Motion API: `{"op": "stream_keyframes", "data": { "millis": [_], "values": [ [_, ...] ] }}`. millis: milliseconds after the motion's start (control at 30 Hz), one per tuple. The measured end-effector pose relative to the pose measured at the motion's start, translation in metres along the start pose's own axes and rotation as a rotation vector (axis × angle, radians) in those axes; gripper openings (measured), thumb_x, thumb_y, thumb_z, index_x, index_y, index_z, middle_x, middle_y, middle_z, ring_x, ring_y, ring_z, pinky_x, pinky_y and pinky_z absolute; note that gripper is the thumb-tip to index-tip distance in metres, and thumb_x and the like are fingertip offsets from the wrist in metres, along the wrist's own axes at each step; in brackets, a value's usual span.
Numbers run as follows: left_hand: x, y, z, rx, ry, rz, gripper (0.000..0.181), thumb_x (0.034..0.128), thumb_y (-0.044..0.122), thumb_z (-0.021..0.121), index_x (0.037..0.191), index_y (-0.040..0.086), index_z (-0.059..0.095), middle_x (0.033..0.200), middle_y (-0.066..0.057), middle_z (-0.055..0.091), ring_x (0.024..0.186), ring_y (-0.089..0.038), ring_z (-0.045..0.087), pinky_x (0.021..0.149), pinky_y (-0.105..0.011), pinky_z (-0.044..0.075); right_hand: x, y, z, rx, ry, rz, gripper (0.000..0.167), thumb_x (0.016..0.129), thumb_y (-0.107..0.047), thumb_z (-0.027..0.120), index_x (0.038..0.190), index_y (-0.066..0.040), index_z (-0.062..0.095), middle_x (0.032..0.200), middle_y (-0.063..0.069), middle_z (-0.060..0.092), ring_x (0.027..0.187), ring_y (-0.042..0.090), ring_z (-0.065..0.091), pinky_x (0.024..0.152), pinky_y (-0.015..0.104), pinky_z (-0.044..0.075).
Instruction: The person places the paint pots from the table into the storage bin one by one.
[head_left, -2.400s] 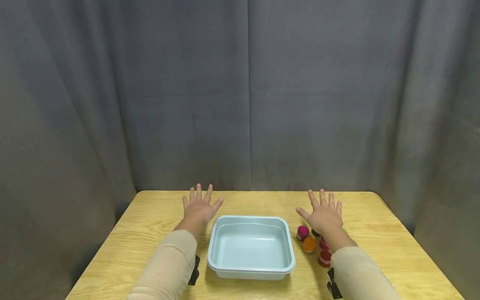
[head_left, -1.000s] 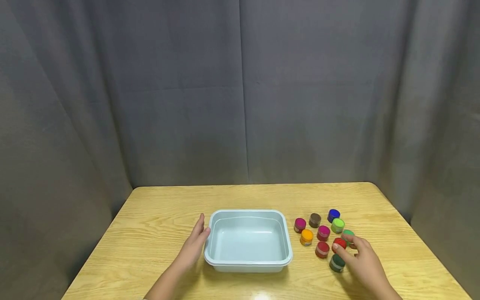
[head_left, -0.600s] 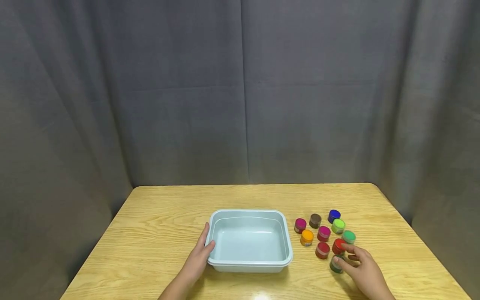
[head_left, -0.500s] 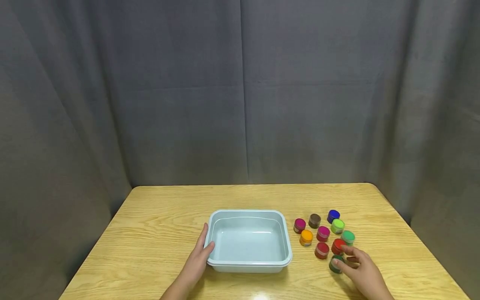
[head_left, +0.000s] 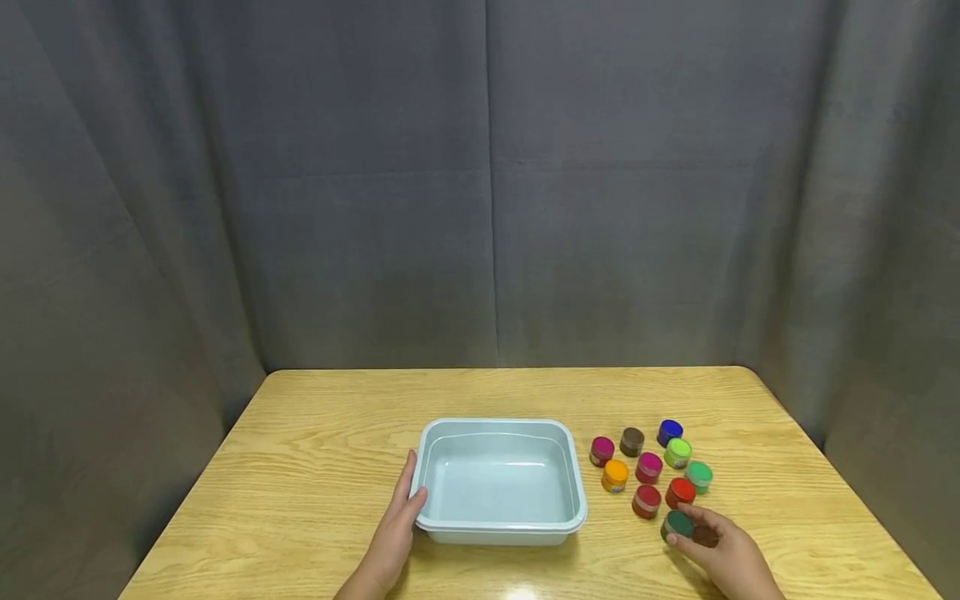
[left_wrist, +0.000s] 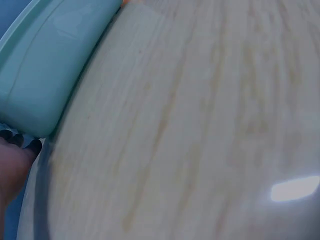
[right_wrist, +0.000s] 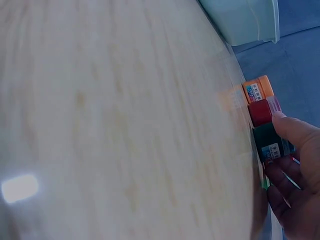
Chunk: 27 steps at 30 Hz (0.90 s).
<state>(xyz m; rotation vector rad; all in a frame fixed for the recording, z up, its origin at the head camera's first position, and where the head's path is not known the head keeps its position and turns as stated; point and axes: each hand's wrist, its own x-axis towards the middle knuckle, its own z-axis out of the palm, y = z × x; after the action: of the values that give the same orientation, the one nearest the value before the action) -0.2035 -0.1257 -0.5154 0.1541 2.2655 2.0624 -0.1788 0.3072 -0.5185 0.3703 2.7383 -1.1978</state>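
A pale blue plastic basin (head_left: pixel 498 527) stands on the table. My left hand (head_left: pixel 392 533) holds its left rim, the thumb at the edge and the fingers along the outer wall. In the left wrist view, fingertips (left_wrist: pixel 17 140) show by the basin's corner. My right hand (head_left: pixel 731 554) pinches a dark green paint jar (head_left: pixel 677 524) between thumb and index finger; the right wrist view shows the thumb against this labelled jar (right_wrist: pixel 270 142). Just behind it are a bright red jar (head_left: pixel 680 492) and a dark red jar (head_left: pixel 647 502).
More small paint jars stand farther back: orange (head_left: pixel 615 476), two magenta ones, including the left one (head_left: pixel 602 451), brown (head_left: pixel 632 442), blue (head_left: pixel 670 432), light green (head_left: pixel 678 452) and green (head_left: pixel 699 476). Grey curtains (head_left: pixel 495 183) enclose the wooden table (head_left: pixel 300 467).
Both hands were spread over the table at first. The left hand has come to the basin's left rim; the right has come down to the jars and closed on the dark green one.
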Motion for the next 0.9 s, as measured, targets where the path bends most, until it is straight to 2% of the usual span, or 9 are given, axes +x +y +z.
{"op": "stream_keyframes", "data": {
  "millis": [267, 400, 567, 767, 900],
  "values": [
    [0.001, -0.006, -0.002, -0.027, -0.012, 0.028, 0.062, 0.1064, 0.033, 0.032, 0.159, 0.013, 0.007, 0.167, -0.008, -0.002, 0.152, -0.038, -0.008, 0.120, -0.062, -0.005, -0.003, -0.011, -0.004, -0.008, 0.016, -0.011, 0.085, 0.079, -0.056, 0.074, 0.137, 0.002, 0.053, 0.126, 0.026, 0.062, 0.107, 0.037, 0.064, 0.085, 0.048, 0.055],
    [0.001, -0.009, 0.000, -0.045, -0.011, 0.029, 0.062, 0.1065, 0.033, 0.032, 0.159, 0.015, 0.005, 0.167, -0.009, -0.003, 0.152, -0.038, -0.008, 0.120, -0.063, -0.005, -0.007, -0.021, -0.008, 0.013, 0.071, -0.020, 0.082, 0.080, -0.053, 0.075, 0.136, 0.003, 0.054, 0.121, 0.024, 0.065, 0.108, 0.037, 0.063, 0.082, 0.042, 0.057],
    [0.000, -0.011, 0.003, -0.072, -0.002, 0.039, 0.060, 0.1069, 0.033, 0.030, 0.159, 0.016, 0.006, 0.167, -0.010, -0.002, 0.152, -0.039, -0.008, 0.119, -0.064, -0.006, -0.010, -0.040, -0.010, 0.061, 0.123, -0.057, 0.073, 0.085, -0.046, 0.073, 0.138, 0.001, 0.053, 0.125, 0.022, 0.063, 0.107, 0.030, 0.062, 0.080, 0.033, 0.058],
    [0.000, -0.010, 0.005, -0.062, 0.020, 0.047, 0.058, 0.1070, 0.032, 0.029, 0.159, 0.016, 0.010, 0.167, -0.010, 0.002, 0.152, -0.039, -0.004, 0.119, -0.064, -0.004, -0.007, -0.075, -0.009, 0.135, 0.054, -0.149, 0.069, 0.088, -0.041, 0.072, 0.142, -0.004, 0.050, 0.131, 0.020, 0.059, 0.107, 0.025, 0.062, 0.081, 0.030, 0.059],
    [-0.001, -0.008, 0.004, -0.053, 0.023, 0.033, 0.057, 0.1074, 0.031, 0.028, 0.159, 0.016, 0.009, 0.167, -0.010, 0.002, 0.152, -0.039, -0.003, 0.118, -0.065, -0.003, -0.003, -0.100, -0.003, 0.228, 0.006, -0.183, 0.064, 0.088, -0.033, 0.073, 0.142, -0.006, 0.050, 0.130, 0.019, 0.060, 0.104, 0.023, 0.064, 0.071, 0.028, 0.059]
  ]
}}
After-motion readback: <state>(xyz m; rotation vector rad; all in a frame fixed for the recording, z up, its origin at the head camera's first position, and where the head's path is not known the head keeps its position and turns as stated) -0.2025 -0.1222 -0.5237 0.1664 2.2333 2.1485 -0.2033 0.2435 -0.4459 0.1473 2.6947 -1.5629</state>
